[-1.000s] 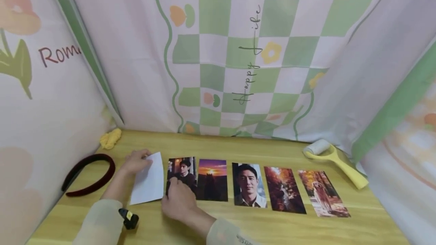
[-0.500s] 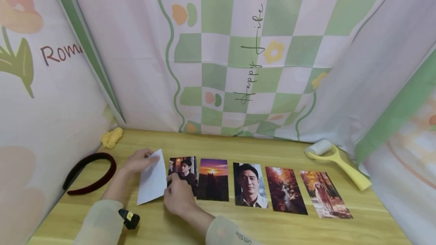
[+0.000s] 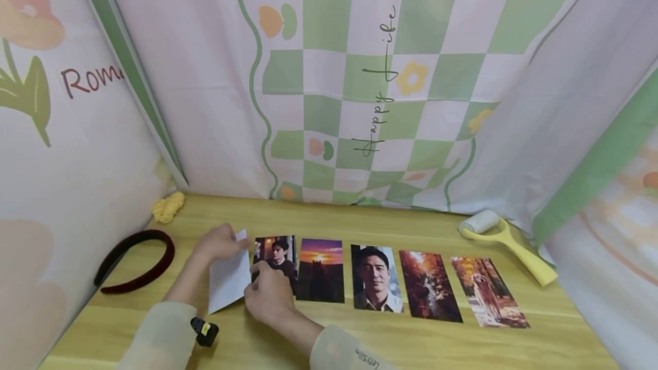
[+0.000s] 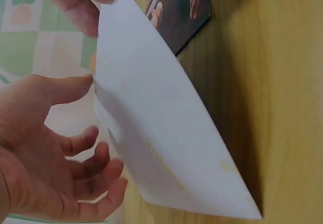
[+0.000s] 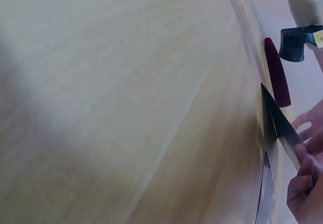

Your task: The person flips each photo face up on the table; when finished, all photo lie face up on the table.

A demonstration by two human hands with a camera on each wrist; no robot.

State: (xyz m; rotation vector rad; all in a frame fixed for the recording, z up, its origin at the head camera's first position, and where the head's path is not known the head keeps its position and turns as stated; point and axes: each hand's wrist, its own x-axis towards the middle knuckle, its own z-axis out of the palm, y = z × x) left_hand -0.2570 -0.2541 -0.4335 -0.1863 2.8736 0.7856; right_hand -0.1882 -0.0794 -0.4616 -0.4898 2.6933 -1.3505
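Observation:
A photo print (image 3: 226, 284), white back up, tilts off the wooden table (image 3: 426, 347). My right hand (image 3: 271, 296) pinches its right edge between thumb and fingers. Over its upper end lies my left hand (image 3: 222, 242). In the left wrist view the left hand (image 4: 55, 168) has loosely bent, spread fingers, thumb tip right at the white print's (image 4: 146, 113) edge. The pinching right hand (image 4: 83, 4) shows at the top there. From the right wrist view, the print's (image 5: 286, 130) dark glossy face points down. Right of it lies a photo of a seated person (image 3: 277, 256).
Further right lie photos of a sunset (image 3: 321, 273), a portrait (image 3: 377, 278), an autumn stream (image 3: 430, 287) and a dog (image 3: 485, 293). A yellow lint roller (image 3: 529, 256) lies at the right. At left are a dark red headband (image 3: 168, 250) and a yellow cloth bundle (image 3: 168, 207).
The white-backed print has shifted right toward the seated-person photo. My left hand has slid right across its upper end. The right hand has moved from that photo to the print's edge.

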